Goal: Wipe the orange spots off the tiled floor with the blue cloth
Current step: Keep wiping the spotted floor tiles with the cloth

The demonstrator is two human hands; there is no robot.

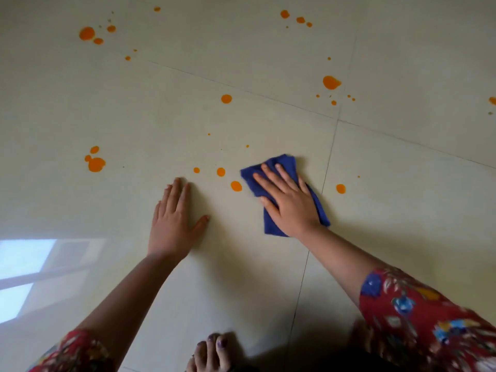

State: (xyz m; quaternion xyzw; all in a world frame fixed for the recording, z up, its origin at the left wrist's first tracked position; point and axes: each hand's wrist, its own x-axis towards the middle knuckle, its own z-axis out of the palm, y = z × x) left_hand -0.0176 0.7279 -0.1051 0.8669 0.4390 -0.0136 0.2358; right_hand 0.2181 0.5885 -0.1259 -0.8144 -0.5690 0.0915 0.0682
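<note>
My right hand (288, 201) lies flat on the folded blue cloth (281, 163), pressing it against the pale tiled floor (241, 264). An orange spot (236, 186) sits just left of the cloth, and two smaller spots (221, 172) lie beyond it. Another orange spot (341, 188) is to the cloth's right. My left hand (174, 221) rests palm down on the bare floor with fingers spread, holding nothing. Farther off are larger orange spots: one blob at the left (96, 164), one in the middle (226, 99), one at the right (331, 82), and clusters at the far left (87, 33) and far right (284, 14).
My bare foot (212, 353) shows at the bottom edge. A bright window reflection (26, 267) lies on the floor at the lower left. Thin grout lines (328, 162) cross the floor.
</note>
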